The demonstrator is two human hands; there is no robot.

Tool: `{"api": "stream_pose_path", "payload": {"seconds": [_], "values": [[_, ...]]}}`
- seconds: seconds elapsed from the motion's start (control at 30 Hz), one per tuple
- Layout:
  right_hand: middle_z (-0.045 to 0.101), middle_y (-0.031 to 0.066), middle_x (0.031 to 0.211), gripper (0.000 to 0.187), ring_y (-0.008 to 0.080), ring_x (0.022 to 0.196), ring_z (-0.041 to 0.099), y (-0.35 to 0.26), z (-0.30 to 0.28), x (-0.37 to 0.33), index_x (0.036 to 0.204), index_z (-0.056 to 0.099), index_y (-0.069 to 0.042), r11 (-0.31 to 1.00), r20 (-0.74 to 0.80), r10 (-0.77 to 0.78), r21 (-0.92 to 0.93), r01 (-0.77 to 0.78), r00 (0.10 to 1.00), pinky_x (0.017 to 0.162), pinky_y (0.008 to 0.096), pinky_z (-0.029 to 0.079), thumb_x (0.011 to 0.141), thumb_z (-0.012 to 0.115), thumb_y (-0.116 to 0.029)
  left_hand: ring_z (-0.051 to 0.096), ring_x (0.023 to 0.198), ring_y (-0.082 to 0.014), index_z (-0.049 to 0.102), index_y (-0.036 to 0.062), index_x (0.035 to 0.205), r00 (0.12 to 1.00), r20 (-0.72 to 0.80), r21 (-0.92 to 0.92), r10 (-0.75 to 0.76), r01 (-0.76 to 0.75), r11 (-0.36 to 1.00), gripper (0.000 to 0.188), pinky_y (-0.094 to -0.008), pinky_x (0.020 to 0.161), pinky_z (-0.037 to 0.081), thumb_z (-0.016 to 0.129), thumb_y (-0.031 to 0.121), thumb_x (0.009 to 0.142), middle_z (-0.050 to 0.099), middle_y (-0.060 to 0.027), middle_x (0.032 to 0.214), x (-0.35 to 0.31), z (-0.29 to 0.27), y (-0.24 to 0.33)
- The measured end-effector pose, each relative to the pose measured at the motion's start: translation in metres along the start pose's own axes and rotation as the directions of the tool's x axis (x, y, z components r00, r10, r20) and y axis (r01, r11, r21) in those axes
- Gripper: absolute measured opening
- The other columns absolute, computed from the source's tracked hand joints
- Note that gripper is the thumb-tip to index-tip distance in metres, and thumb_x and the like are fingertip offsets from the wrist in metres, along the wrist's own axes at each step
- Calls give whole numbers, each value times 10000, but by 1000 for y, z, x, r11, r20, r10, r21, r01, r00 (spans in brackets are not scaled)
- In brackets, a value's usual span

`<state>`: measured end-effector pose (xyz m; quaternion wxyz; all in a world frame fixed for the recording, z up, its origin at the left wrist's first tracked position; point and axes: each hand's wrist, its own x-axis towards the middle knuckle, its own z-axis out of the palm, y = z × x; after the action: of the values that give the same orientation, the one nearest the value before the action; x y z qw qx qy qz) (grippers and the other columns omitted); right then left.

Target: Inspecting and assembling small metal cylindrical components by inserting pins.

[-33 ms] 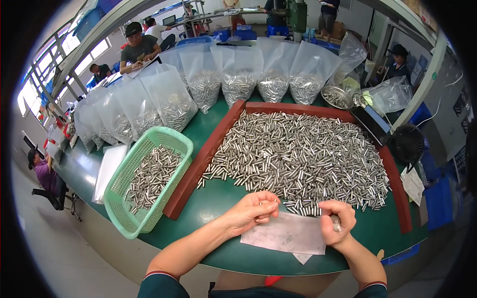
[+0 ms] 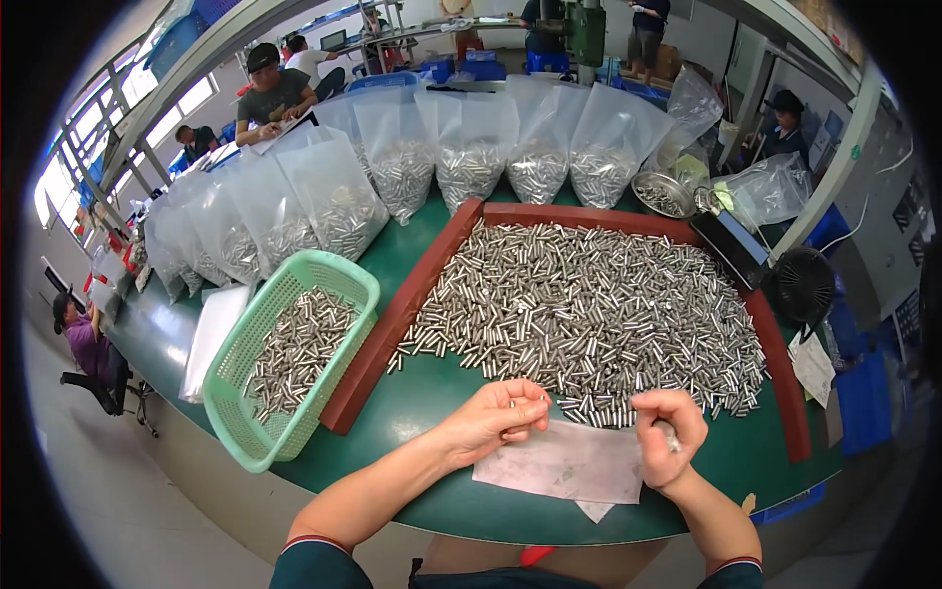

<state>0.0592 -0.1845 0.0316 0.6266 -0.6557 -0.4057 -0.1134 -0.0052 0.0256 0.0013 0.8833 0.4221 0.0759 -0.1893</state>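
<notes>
My left hand (image 2: pixel 498 420) hovers over the near edge of the pile with fingers curled and thumb against forefinger; whatever it pinches is too small to make out. Closed loosely, my right hand (image 2: pixel 671 432) is above the right end of a pale, smudged cloth (image 2: pixel 559 463), its forefinger bent toward the thumb. Something pale and shiny shows in its palm, mostly hidden by the fingers. Just beyond both hands spreads a wide pile of short metal pins (image 2: pixel 579 304) on the green table (image 2: pixel 432 501). A few pins lie along the cloth's far edge.
Red-brown rails (image 2: pixel 392 324) frame the pile on three sides. A green plastic basket (image 2: pixel 224 393) holding more pins stands left. Clear bags of pins (image 2: pixel 471 162) line the back. A metal bowl (image 2: pixel 663 194) and black fan (image 2: pixel 805 285) are at the right. Several people sit or stand beyond.
My right hand has shifted slightly, its fingers a little more raised and turned. The left hand stays nearly in place.
</notes>
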Motion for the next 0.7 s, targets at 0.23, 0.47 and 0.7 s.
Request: {"api": "stream_pose_path", "payload": {"seconds": [0.23, 0.47, 0.7], "values": [[409, 40, 526, 338, 74, 456, 324, -18, 35, 10, 635, 455, -2, 699, 131, 419, 585, -411, 899, 413, 209, 242, 864, 341, -223, 326, 492, -10, 529, 74, 857, 999, -41, 192, 4, 4, 981, 162, -160, 421, 232, 598, 214, 812, 510, 31, 654, -4, 4, 2], [362, 48, 496, 368, 86, 442, 272, 0, 37, -14, 566, 378, -33, 556, 247, 474, 660, -505, 845, 403, 222, 211, 872, 344, -234, 306, 494, -5, 526, 68, 865, 997, -69, 235, 29, -13, 972, 175, -164, 411, 210, 588, 226, 820, 423, 69, 611, 0, -1, 1], [392, 70, 516, 342, 101, 429, 310, -5, 39, -11, 583, 387, -28, 627, 273, 481, 558, -545, 833, 407, 226, 269, 859, 350, -226, 295, 489, 0, 529, 56, 925, 1000, -9, 197, 15, -13, 980, 183, -162, 416, 210, 511, 229, 865, 468, 41, 648, -2, 1, 4]]}}
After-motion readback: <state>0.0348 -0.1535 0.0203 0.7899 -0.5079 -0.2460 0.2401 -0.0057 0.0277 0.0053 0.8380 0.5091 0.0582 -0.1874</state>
